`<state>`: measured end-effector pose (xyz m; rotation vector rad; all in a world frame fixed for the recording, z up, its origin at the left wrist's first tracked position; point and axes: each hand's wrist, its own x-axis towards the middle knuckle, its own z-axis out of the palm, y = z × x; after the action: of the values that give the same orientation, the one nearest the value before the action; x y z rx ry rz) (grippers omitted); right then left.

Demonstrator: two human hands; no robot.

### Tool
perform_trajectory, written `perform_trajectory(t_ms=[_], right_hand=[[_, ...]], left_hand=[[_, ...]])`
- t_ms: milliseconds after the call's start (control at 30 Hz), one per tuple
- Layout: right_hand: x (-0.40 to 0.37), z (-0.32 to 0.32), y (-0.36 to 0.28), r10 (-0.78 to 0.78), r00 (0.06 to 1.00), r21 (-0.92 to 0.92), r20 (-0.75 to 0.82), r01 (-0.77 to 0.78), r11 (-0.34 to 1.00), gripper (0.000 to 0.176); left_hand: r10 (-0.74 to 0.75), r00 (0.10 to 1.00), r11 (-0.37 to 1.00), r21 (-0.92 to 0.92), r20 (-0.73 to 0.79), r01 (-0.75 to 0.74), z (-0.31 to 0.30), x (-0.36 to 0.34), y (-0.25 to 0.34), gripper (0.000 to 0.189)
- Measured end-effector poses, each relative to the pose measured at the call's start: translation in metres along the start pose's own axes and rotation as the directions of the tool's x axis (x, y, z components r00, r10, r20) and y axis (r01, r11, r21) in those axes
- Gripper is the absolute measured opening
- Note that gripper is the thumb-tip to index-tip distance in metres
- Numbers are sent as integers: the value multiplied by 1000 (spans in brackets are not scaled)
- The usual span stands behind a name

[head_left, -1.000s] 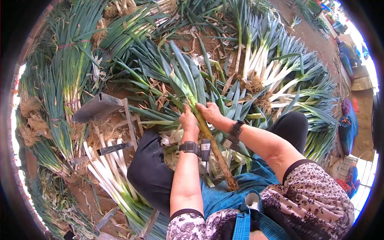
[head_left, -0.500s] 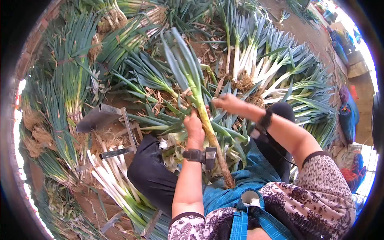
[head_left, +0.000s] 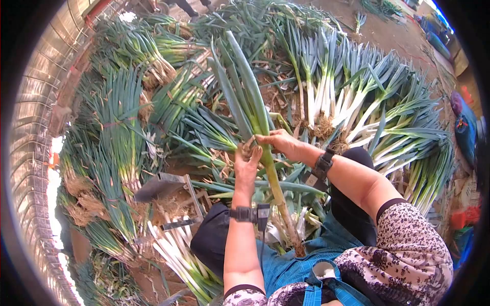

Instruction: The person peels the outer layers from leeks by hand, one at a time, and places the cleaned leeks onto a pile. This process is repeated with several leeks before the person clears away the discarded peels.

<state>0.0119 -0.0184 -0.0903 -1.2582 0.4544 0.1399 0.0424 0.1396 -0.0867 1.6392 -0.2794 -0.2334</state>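
A large green onion (head_left: 277, 187) leans upright before me, its dirty root end against the blue apron (head_left: 334, 238) in my lap and its green leaves pointing away. My left hand (head_left: 246, 166) is closed at the stalk's left side, just below where the leaves fan out, with a brownish dry leaf scrap near its fingertips. My right hand (head_left: 285, 144) pinches the stalk at the same height from the right, its fingertips close to the left hand's. What lies inside the left fingers is partly hidden.
White-stemmed green onions (head_left: 352, 109) lie fanned out at the right. Tied bunches (head_left: 120, 122) cover the left. A metal stand (head_left: 163, 187) is by my left knee, with more onions (head_left: 178, 255) beneath. Peeled leaves litter the ground between my legs.
My right hand has moved in from the right and now touches the stalk near my left hand. The onion stands a little more upright, and the view has shifted.
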Motion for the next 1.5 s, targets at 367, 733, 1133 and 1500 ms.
perform_trajectory(t_ms=[367, 733, 1133, 1500], right_hand=[[-11, -12, 13, -366, 929, -320, -54, 331, 887, 26], [-9, -25, -20, 25, 992, 443, -122, 32, 896, 34], [-22, -23, -36, -225, 948, 470, 224, 97, 878, 28], [-21, -36, -41, -293, 934, 210, 203, 251, 945, 36]], left_hand=[[-25, 999, 999, 46, -19, 26, 39, -2, -25, 38], [-484, 871, 647, 706, 88, 288, -32, -163, -87, 45], [126, 992, 992, 20, -19, -126, 43, -30, 34, 20], [-8, 994, 998, -57, 109, 15, 35, -11, 26, 13]])
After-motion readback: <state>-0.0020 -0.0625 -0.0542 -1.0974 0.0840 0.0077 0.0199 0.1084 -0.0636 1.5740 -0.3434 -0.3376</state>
